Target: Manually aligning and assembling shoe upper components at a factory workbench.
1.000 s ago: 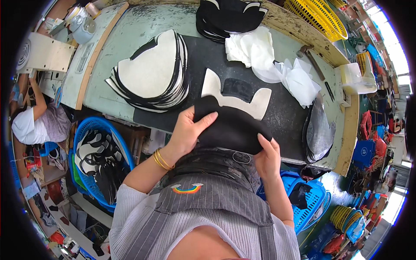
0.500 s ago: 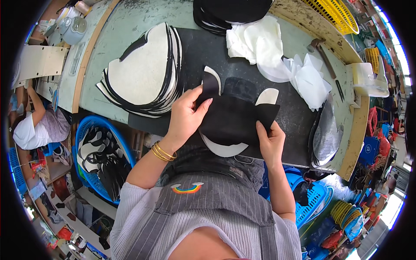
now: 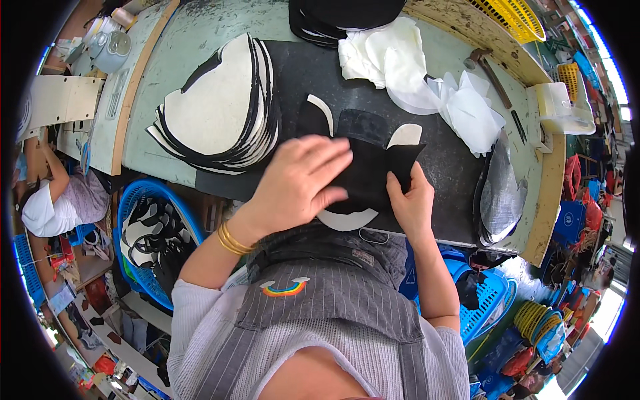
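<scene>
A black sheet-like piece (image 3: 365, 175), perhaps fabric or thin leather, lies at the near edge of the black work mat (image 3: 447, 180). Off-white pieces show beyond its two upper corners and below its near edge; the one at the upper right (image 3: 405, 135) has a rounded end. My right hand (image 3: 412, 200) pinches the black piece's right side between thumb and fingers. Over its left part is my left hand (image 3: 300, 177), fingers stretched out and thumb apart, gripping nothing. Whether its fingertips touch the piece I cannot tell. A dark curved strip (image 3: 362, 125) lies just beyond.
Stacked white, black-edged cut pieces (image 3: 213, 110) lie left. White thin sheets (image 3: 387, 60), translucent sheets (image 3: 467, 113) and a hammer (image 3: 492, 77) are at the far right. Dark pieces (image 3: 340, 17) are stacked behind. Blue baskets (image 3: 160, 233) stand below the table; another person (image 3: 63, 193) sits far left.
My left hand has let go of the black piece's upper left corner and now spreads over its left part. The piece lies flatter. My right hand keeps its hold, slightly higher.
</scene>
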The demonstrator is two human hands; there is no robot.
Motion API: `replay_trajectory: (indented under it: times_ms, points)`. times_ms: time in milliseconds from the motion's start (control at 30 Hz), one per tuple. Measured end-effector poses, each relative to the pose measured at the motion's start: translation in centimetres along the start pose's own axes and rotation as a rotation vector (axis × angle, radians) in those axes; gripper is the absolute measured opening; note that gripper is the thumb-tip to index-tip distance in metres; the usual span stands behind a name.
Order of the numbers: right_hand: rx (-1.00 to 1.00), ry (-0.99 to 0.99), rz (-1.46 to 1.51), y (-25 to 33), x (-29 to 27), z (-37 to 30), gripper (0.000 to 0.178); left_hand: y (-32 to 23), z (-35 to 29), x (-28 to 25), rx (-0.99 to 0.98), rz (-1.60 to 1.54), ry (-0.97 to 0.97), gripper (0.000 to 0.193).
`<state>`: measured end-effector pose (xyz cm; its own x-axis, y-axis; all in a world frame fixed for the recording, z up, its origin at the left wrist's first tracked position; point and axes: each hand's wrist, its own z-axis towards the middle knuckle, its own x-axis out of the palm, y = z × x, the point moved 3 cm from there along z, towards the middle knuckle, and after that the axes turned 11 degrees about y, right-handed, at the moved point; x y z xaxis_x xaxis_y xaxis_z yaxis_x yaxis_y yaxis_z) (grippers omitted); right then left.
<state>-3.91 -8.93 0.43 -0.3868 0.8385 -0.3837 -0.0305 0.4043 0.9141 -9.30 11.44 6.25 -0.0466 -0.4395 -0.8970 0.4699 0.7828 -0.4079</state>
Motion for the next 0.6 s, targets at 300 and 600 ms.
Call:
replay_trajectory:
  times_ms: [300, 600]
  points:
    - [-0.182, -0.129, -0.475, -1.1, -2.6, 1.4, 0.027, 1.1, -2.9, 2.2, 0.107, -0.265, 0.311, 0.052]
    - [-0.682, 0.549, -0.688, 2.7, -2.0, -2.0, 0.046, 1.4, -3.3, 3.4, 0.113, -0.177, 0.270, 0.048]
